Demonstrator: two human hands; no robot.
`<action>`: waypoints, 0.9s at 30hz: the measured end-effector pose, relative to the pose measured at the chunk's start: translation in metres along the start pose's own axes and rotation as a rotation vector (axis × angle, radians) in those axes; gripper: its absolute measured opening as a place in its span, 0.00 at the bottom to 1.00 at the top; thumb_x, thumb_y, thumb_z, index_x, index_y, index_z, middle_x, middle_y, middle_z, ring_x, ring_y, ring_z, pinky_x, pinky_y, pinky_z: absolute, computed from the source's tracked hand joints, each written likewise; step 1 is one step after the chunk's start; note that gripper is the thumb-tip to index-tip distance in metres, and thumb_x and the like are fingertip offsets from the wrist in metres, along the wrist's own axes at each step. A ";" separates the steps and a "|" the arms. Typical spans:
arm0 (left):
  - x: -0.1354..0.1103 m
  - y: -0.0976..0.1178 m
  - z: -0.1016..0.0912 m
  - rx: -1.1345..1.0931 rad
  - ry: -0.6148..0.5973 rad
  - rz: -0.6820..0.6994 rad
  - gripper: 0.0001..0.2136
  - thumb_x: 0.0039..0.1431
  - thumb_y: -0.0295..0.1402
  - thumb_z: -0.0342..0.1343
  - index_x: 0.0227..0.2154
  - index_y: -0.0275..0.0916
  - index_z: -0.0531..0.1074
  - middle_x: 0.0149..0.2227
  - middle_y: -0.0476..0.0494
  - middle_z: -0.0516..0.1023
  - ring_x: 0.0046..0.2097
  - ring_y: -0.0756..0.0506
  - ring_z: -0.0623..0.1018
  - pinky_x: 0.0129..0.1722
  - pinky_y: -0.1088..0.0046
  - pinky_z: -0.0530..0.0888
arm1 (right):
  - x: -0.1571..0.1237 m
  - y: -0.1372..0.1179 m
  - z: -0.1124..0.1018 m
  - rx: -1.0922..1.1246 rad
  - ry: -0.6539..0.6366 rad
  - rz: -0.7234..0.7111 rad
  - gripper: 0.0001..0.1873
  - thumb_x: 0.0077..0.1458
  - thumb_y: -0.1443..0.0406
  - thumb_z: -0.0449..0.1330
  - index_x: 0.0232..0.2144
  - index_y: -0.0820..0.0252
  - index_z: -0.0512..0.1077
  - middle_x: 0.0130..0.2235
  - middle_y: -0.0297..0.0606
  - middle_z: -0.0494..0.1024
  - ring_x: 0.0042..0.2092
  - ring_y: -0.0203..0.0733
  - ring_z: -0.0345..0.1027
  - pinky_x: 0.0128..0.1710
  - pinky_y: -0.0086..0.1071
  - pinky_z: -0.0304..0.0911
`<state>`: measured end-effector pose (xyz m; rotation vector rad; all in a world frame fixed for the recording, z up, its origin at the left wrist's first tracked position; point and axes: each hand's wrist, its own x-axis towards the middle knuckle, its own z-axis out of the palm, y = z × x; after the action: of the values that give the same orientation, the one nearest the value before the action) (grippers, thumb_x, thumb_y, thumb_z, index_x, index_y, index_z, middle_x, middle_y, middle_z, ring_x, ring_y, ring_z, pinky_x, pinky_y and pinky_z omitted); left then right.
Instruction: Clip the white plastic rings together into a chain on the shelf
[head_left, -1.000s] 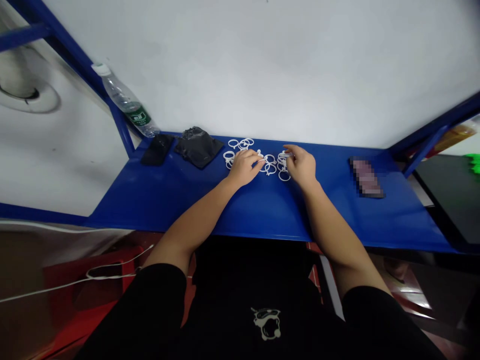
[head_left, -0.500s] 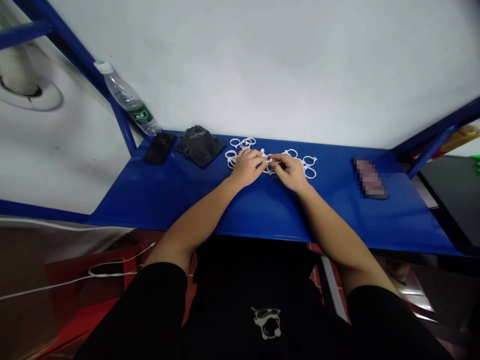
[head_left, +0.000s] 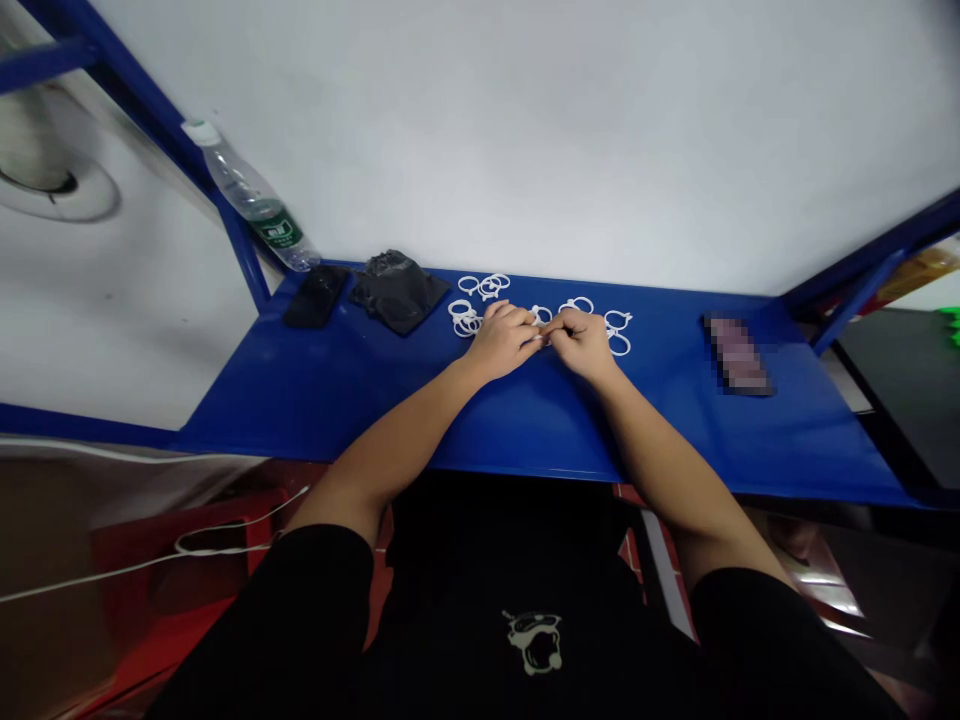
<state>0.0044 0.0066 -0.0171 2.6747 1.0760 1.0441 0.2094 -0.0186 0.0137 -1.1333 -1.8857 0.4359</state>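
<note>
Two hands meet mid-shelf: left hand (head_left: 504,340) and right hand (head_left: 581,343), fingers curled, pinch one white ring (head_left: 541,337) between their touching fingertips, low over the blue shelf (head_left: 360,400); loose rings (head_left: 466,322) lie just behind.

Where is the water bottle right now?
In the head view, the water bottle leans tilted against the blue frame post at the far-left corner of the blue table, just left of a flat black pouch.

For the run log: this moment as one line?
left hand: pinches white ring | right hand: same ring | loose rings: beside hands, blue table
</note>
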 end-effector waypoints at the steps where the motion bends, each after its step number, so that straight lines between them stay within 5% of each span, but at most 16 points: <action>1: 0.000 -0.002 0.001 0.000 0.014 -0.008 0.05 0.72 0.37 0.67 0.43 0.45 0.87 0.45 0.43 0.83 0.52 0.38 0.79 0.68 0.48 0.68 | 0.001 0.002 -0.002 -0.033 0.001 -0.022 0.13 0.54 0.69 0.57 0.28 0.53 0.82 0.32 0.36 0.85 0.34 0.43 0.77 0.38 0.38 0.71; 6: 0.001 -0.013 0.001 -0.013 0.116 -0.059 0.08 0.72 0.35 0.66 0.50 0.46 0.87 0.46 0.42 0.84 0.52 0.38 0.80 0.62 0.51 0.72 | 0.004 0.016 -0.016 -0.281 0.053 -0.060 0.17 0.59 0.69 0.57 0.41 0.55 0.85 0.40 0.43 0.87 0.43 0.51 0.80 0.46 0.45 0.74; 11: 0.001 -0.017 0.001 -0.053 0.203 -0.023 0.11 0.75 0.25 0.59 0.47 0.46 0.86 0.45 0.45 0.87 0.49 0.41 0.84 0.58 0.55 0.75 | 0.004 0.027 -0.021 -0.408 0.075 0.046 0.14 0.61 0.67 0.60 0.40 0.55 0.86 0.49 0.47 0.85 0.43 0.52 0.79 0.42 0.48 0.74; 17: 0.001 -0.016 0.005 -0.124 0.222 0.045 0.10 0.73 0.23 0.60 0.44 0.43 0.84 0.46 0.44 0.89 0.49 0.43 0.87 0.54 0.59 0.79 | 0.002 0.017 -0.013 -0.287 0.024 -0.056 0.16 0.65 0.64 0.60 0.50 0.53 0.84 0.49 0.46 0.85 0.48 0.53 0.80 0.47 0.49 0.76; 20: 0.001 -0.016 0.006 -0.135 0.201 0.039 0.09 0.73 0.23 0.60 0.43 0.43 0.84 0.46 0.44 0.89 0.49 0.43 0.87 0.53 0.60 0.79 | 0.000 0.011 -0.009 -0.215 -0.010 -0.115 0.17 0.68 0.61 0.60 0.54 0.54 0.82 0.47 0.44 0.86 0.42 0.49 0.78 0.44 0.45 0.74; 27: 0.000 -0.016 0.006 -0.133 0.163 0.053 0.08 0.73 0.24 0.61 0.43 0.43 0.83 0.46 0.44 0.90 0.48 0.43 0.88 0.52 0.60 0.79 | -0.002 0.011 -0.003 -0.165 -0.039 -0.175 0.13 0.70 0.59 0.60 0.51 0.54 0.82 0.42 0.42 0.86 0.37 0.45 0.75 0.42 0.42 0.71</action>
<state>-0.0012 0.0196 -0.0264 2.5630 0.9271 1.3137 0.2178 -0.0150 0.0072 -1.0605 -2.0655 0.2084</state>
